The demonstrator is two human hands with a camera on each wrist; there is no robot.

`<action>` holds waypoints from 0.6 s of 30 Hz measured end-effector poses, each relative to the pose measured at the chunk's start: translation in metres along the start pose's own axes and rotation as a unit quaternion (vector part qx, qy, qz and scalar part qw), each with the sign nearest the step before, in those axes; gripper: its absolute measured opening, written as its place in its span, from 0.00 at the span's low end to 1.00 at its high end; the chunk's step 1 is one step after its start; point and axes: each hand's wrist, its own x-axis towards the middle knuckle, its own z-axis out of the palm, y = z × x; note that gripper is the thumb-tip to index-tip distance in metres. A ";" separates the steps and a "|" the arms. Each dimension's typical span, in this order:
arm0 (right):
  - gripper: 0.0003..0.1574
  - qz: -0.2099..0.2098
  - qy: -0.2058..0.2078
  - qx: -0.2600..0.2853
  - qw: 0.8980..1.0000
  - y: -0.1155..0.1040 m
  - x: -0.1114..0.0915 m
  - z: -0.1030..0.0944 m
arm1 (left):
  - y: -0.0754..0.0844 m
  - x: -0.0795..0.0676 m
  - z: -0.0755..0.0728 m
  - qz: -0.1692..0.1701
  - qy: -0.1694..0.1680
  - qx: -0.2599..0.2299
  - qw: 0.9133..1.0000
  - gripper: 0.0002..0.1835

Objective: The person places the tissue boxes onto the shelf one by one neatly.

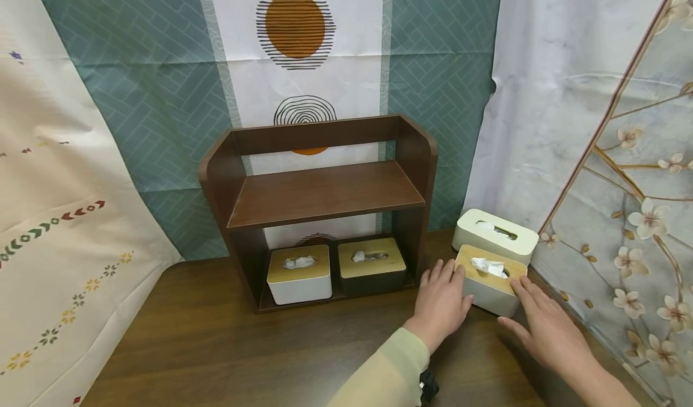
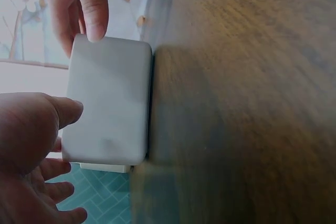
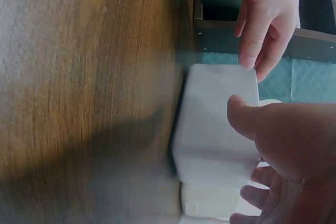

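Observation:
A light grey tissue box with a wooden lid and a white tissue poking out stands on the table at the right. My left hand is at its left side, fingertips at the lid's edge. On the opposite side is my right hand, its fairly straight fingers reaching the lid's right corner. In the left wrist view the left thumb lies near the edge of the box's plain face, with the other fingers spread. The right wrist view shows the right thumb over that face. Contact under the fingers is partly hidden.
Right behind the box stands a pale cream tissue box. A dark brown two-level shelf is left of the hands; on its lower level sit a white tissue box and a black one, both wooden-lidded. Fabric curtain borders the right.

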 end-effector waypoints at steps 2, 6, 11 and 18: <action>0.56 -0.002 0.005 0.002 1.000 -0.001 -0.001 0.000 | -0.001 -0.003 -0.001 0.003 0.001 -0.003 1.000 0.35; 0.54 0.001 0.004 0.009 1.000 -0.003 0.000 -0.001 | -0.003 -0.008 -0.003 0.007 0.006 -0.006 1.000 0.35; 0.52 0.012 0.000 0.011 1.000 -0.002 0.001 -0.002 | -0.005 -0.010 -0.004 0.009 0.012 -0.010 1.000 0.34; 0.56 0.061 -0.025 0.036 0.997 -0.003 0.001 -0.002 | -0.005 -0.005 -0.001 -0.015 -0.001 -0.067 0.998 0.38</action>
